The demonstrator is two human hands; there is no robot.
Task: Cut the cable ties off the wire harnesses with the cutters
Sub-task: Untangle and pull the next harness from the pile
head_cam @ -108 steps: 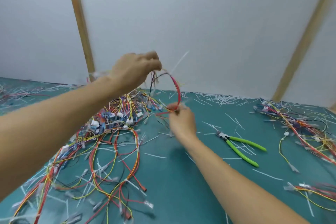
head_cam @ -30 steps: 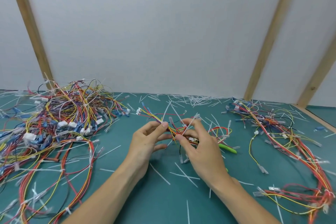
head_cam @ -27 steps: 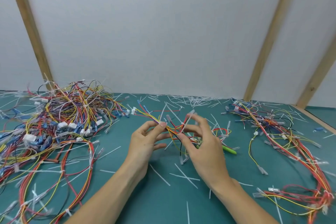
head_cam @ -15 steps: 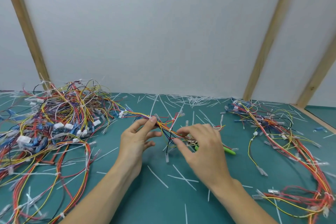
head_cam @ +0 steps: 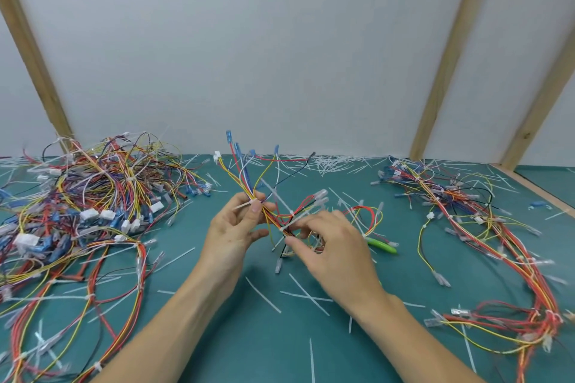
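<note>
Teal matting covers the table, which runs back to a plain white wall crossed by slanted bare-wood battens. Cut white tie offcuts litter the mat, thickest along the far edge. At the middle of the table the left hand pinches a wire harness between thumb and fingertips, its loose ends fanning up toward the wall. The right hand has its fingers curled onto the lower part of the same bundle, at a white cable tie — blur hides the exact grip. The cutters, green-handled, lie on the mat just right of that hand, mostly hidden behind it. A big tangled heap of harnesses fills the left side; a looser spread of wires trails down the right side to the near edge.
</note>
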